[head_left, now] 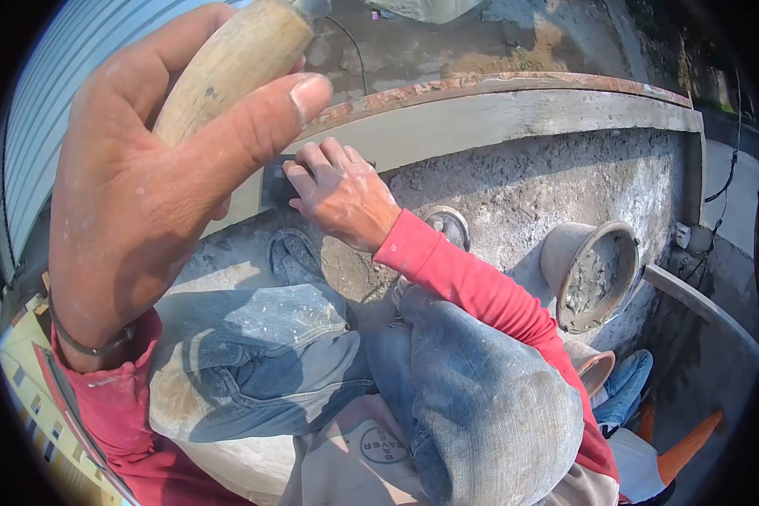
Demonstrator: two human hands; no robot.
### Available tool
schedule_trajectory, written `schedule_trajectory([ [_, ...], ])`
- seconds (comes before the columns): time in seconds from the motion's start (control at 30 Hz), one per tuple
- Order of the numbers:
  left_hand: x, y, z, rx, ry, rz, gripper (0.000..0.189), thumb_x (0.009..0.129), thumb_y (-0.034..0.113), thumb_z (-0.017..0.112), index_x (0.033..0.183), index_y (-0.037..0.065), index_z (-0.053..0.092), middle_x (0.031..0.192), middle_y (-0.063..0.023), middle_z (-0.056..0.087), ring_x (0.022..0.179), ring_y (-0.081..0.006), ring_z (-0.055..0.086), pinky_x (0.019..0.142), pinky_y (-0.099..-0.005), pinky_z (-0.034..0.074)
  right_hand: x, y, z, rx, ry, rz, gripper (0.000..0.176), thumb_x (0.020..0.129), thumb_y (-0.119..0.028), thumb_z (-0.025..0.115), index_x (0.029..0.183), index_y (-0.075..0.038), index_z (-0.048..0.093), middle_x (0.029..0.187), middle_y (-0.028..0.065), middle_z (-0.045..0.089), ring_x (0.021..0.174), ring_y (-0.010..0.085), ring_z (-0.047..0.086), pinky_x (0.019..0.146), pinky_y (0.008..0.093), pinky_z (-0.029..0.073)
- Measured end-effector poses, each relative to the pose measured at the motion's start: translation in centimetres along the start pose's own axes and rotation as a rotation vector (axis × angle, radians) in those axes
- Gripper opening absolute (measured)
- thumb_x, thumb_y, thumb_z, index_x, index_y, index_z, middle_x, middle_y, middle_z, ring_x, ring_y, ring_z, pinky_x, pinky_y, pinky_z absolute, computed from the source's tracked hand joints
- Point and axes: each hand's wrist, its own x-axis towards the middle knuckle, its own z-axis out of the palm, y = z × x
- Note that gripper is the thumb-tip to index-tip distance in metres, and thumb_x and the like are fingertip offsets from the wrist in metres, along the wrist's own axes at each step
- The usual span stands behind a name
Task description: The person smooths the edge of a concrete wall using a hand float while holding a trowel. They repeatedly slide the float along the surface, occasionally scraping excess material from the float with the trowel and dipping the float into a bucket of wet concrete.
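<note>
Close to the camera, my left hand [143,185] is closed round the thick wooden handle of a trowel [236,63]; its metal end runs up out of the frame. Lower down, my right hand [341,194] is curled over a dark, flat plastering float [274,185], which lies against the smooth grey mortar band [481,122] along the wall's top. The float's handle is mostly hidden under the fingers.
A bucket of wet mortar [599,278] stands to the right, with another bucket [594,371] below it. A plank [704,308] extends beyond. A person in blue jeans [628,388] is at lower right. Corrugated sheeting [76,76] rises at left. Rough wall [514,185] lies ahead.
</note>
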Motion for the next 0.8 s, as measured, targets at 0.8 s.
schedule_trajectory([
  [0.8, 1.3, -1.4, -0.2, 0.096, -0.012, 0.251, 0.044, 0.099, 0.041, 0.076, 0.122, 0.004, 0.072, 0.082, 0.0024, 0.063, 0.058, -0.0037, 0.048, 0.052, -0.0211, 0.039, 3.6, -2.3, 4.8, 0.091, -0.016, -0.439, 0.026, 0.091, -0.02, 0.069, 0.111, -0.004, 0.069, 0.114, 0.0146, 0.063, 0.11, 0.033, 0.062, 0.09, 0.044, 0.053],
])
